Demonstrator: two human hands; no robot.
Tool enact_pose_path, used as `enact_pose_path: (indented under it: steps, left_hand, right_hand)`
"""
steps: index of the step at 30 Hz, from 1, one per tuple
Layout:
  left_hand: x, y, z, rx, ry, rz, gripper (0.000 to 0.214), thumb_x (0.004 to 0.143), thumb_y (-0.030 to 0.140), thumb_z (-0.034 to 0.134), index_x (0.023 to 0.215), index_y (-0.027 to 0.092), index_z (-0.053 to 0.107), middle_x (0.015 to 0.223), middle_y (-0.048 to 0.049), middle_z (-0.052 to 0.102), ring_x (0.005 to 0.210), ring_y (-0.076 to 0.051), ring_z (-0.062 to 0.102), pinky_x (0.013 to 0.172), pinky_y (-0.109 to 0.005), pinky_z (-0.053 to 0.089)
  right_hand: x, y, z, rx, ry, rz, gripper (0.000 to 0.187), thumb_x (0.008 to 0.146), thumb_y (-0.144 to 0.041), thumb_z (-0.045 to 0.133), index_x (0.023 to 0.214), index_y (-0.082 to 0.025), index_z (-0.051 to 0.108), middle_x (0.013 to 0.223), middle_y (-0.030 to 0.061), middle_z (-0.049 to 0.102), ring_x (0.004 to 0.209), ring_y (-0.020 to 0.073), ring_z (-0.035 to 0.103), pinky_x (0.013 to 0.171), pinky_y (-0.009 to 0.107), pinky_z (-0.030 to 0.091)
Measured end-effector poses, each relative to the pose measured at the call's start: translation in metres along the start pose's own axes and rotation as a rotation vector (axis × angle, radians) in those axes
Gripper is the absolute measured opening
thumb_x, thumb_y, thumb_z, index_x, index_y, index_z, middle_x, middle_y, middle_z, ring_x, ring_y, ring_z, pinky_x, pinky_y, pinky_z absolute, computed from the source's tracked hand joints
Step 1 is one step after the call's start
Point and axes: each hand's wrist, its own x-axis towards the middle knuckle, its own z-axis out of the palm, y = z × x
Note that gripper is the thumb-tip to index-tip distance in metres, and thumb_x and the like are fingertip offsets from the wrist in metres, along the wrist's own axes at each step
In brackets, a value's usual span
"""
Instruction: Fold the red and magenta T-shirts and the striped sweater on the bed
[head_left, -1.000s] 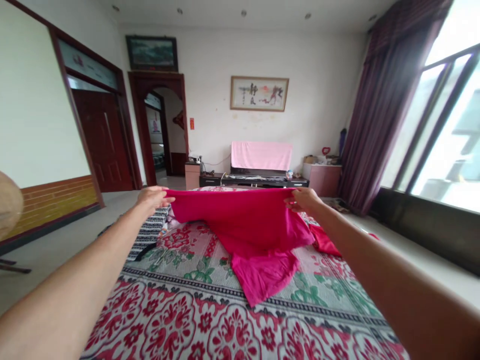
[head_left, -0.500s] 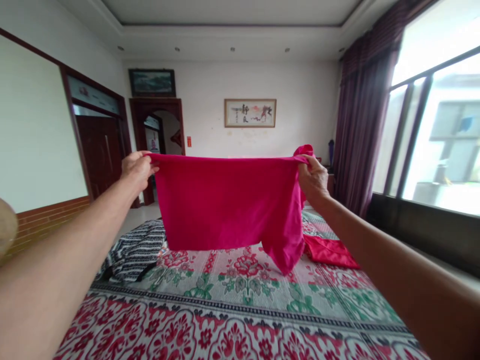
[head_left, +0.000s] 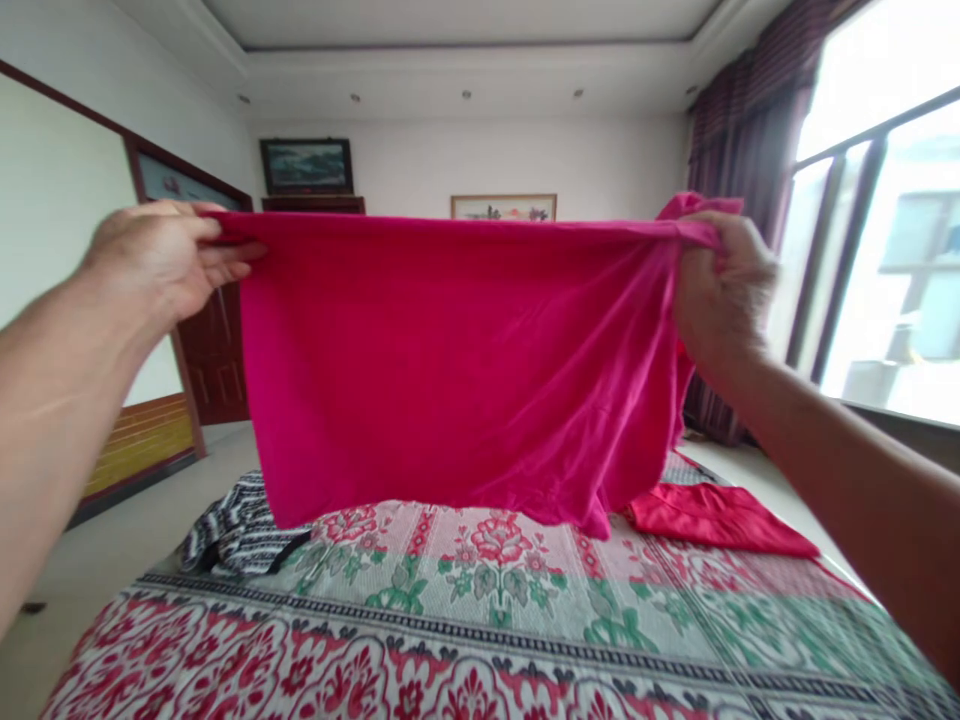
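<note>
The pink cloth [head_left: 465, 370] hangs like a curtain across the middle, blocking any reach straight ahead. Below its hem, at six o'clock, the bed [head_left: 465, 640] lies bare and open. A striped garment [head_left: 240, 525] sits at eight o'clock, a red garment [head_left: 712, 510] at four; between them a hand could pass. The floor [head_left: 112, 540] at nine o'clock is free too.

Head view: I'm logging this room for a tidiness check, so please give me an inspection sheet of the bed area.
Surface: red-and-green floral woven bedspread, lying flat.
Things in hand: magenta soft cloth, held up spread out above the bed.
Clutter: black-and-white striped fabric on the bed's left; shiny red cloth on its right.
Hands: left hand and right hand each grip a top corner.
Cables: nothing seen.
Surroundings: purple curtain, large window, dark wooden door, framed picture.
</note>
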Motion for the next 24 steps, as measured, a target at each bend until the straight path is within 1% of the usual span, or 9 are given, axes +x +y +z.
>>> enact_pose_path:
  steps: [3,7,9,11,14,17,19,21,24]
  left_hand:
    - [-0.002,-0.032,0.014,0.035,0.024,-0.098,0.036,0.085,-0.002,0.042,0.12,-0.002,0.042,0.095,-0.0088,0.061,0.076,-0.013,0.066,0.084,-0.046,0.045]
    - [-0.025,-0.096,0.048,0.093,0.088,-0.336,0.023,0.081,-0.003,0.044,0.103,0.0,0.052,0.078,-0.0087,0.061,0.069,-0.012,0.063,0.08,-0.041,0.048]
    - [-0.034,-0.122,0.062,0.113,0.105,-0.392,0.02,0.081,-0.002,0.044,0.098,0.002,0.054,0.075,-0.0078,0.061,0.068,-0.011,0.06,0.078,-0.038,0.049]
    - [-0.036,-0.136,0.073,0.114,0.125,-0.384,0.021,0.08,-0.002,0.044,0.097,0.004,0.055,0.076,-0.0076,0.061,0.067,-0.011,0.058,0.075,-0.035,0.049]
    - [-0.024,-0.139,0.083,0.099,0.15,-0.297,0.026,0.08,-0.002,0.042,0.102,0.004,0.055,0.083,-0.0093,0.063,0.068,-0.01,0.059,0.072,-0.033,0.049]
    - [-0.01,-0.131,0.087,0.079,0.152,-0.196,0.03,0.081,-0.001,0.04,0.108,0.004,0.052,0.092,-0.0122,0.064,0.073,-0.011,0.061,0.072,-0.032,0.049]
    - [-0.009,-0.13,0.085,0.067,0.137,-0.16,0.03,0.081,0.0,0.041,0.108,0.004,0.052,0.094,-0.0122,0.064,0.074,-0.011,0.062,0.072,-0.03,0.049]
    - [-0.019,-0.134,0.078,0.075,0.107,-0.169,0.028,0.079,0.001,0.044,0.105,0.005,0.054,0.089,-0.0097,0.065,0.071,-0.01,0.061,0.07,-0.028,0.049]
    - [-0.056,-0.155,0.06,0.154,-0.013,-0.258,0.024,0.075,0.006,0.05,0.097,0.008,0.059,0.081,-0.0052,0.065,0.064,-0.009,0.059,0.067,-0.026,0.051]
  right_hand:
    - [-0.016,0.014,0.023,-0.027,0.005,0.094,0.033,0.088,-0.027,0.04,0.104,-0.013,0.065,0.089,0.0067,0.066,0.079,0.0153,0.055,0.074,0.031,0.044]
    - [-0.064,0.048,0.066,-0.128,-0.27,0.352,0.033,0.083,-0.03,0.046,0.103,-0.016,0.068,0.079,0.0051,0.068,0.074,0.019,0.057,0.072,0.032,0.045]
    - [-0.084,0.066,0.084,-0.17,-0.373,0.451,0.034,0.081,-0.03,0.046,0.102,-0.018,0.069,0.079,0.0051,0.069,0.075,0.0209,0.058,0.072,0.032,0.045]
    - [-0.092,0.08,0.097,-0.185,-0.388,0.499,0.034,0.08,-0.03,0.045,0.102,-0.019,0.068,0.082,0.0052,0.069,0.077,0.0215,0.059,0.073,0.032,0.045]
    - [-0.083,0.092,0.108,-0.159,-0.279,0.46,0.035,0.081,-0.029,0.043,0.104,-0.018,0.067,0.088,0.0057,0.069,0.081,0.021,0.06,0.075,0.033,0.045]
    - [-0.068,0.093,0.108,-0.089,-0.166,0.353,0.035,0.084,-0.03,0.039,0.104,-0.018,0.065,0.092,0.0058,0.068,0.081,0.019,0.059,0.074,0.035,0.044]
    - [-0.066,0.088,0.101,-0.039,-0.15,0.307,0.035,0.085,-0.03,0.037,0.104,-0.019,0.064,0.092,0.0053,0.068,0.078,0.0176,0.059,0.072,0.034,0.044]
    - [-0.076,0.08,0.088,-0.021,-0.187,0.299,0.034,0.085,-0.031,0.038,0.104,-0.019,0.064,0.089,0.0048,0.068,0.077,0.0172,0.059,0.069,0.033,0.044]
    - [-0.114,0.071,0.061,-0.057,-0.323,0.337,0.034,0.083,-0.032,0.042,0.104,-0.019,0.066,0.086,0.0046,0.069,0.077,0.0181,0.06,0.07,0.031,0.045]
